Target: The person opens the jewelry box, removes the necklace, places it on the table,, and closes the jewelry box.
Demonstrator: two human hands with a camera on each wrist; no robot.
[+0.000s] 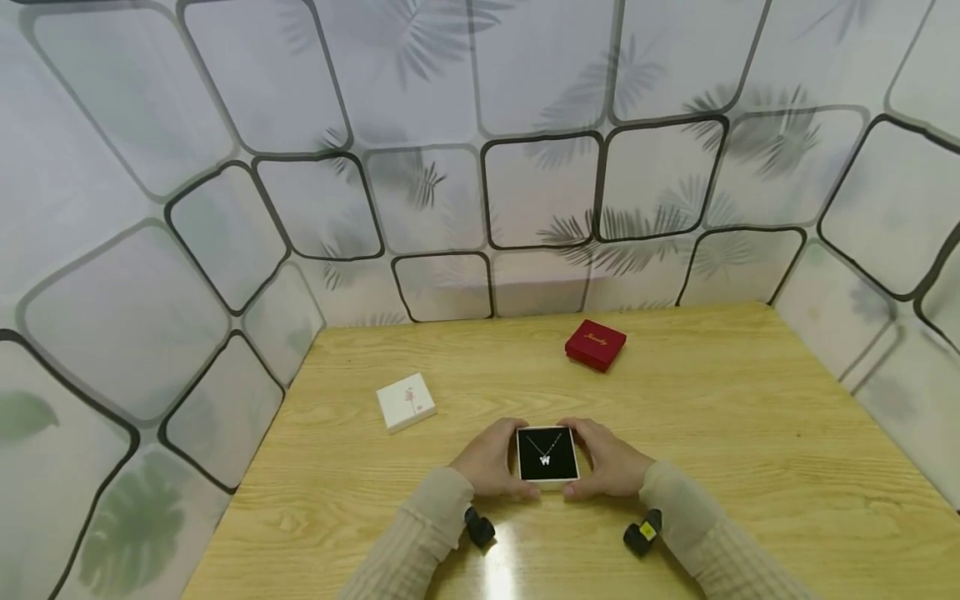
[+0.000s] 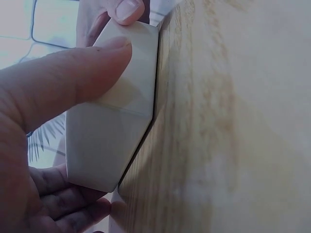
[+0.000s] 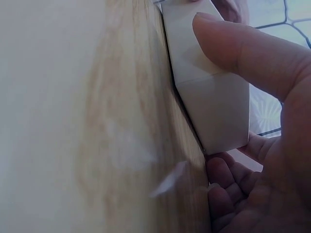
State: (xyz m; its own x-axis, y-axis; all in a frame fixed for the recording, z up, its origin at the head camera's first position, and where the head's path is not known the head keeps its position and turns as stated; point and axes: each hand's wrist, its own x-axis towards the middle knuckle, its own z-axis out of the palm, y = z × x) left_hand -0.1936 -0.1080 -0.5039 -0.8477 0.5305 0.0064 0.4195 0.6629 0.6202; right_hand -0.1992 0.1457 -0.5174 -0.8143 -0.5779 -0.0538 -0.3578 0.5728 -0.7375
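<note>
A small white jewelry box (image 1: 550, 485), without a lid on it, sits on the table between the two hands. On its black lining lies a silver necklace (image 1: 545, 458) with a butterfly-shaped pendant. My left hand (image 1: 491, 461) grips the box's left end, thumb on the near side and fingers round the far side. The right hand (image 1: 609, 461) holds the right end the same way. Each wrist view shows a thumb pressed on the box's white wall (image 2: 109, 141), (image 3: 214, 109), its bottom edge down at the wood.
A white lid (image 1: 407, 402) printed with a pink flower lies to the left, beyond the left hand. Farther back stands a red box (image 1: 596, 345) with gold lettering. The wooden table (image 1: 720, 400) meets patterned curtains (image 1: 540, 192) at the back and sides.
</note>
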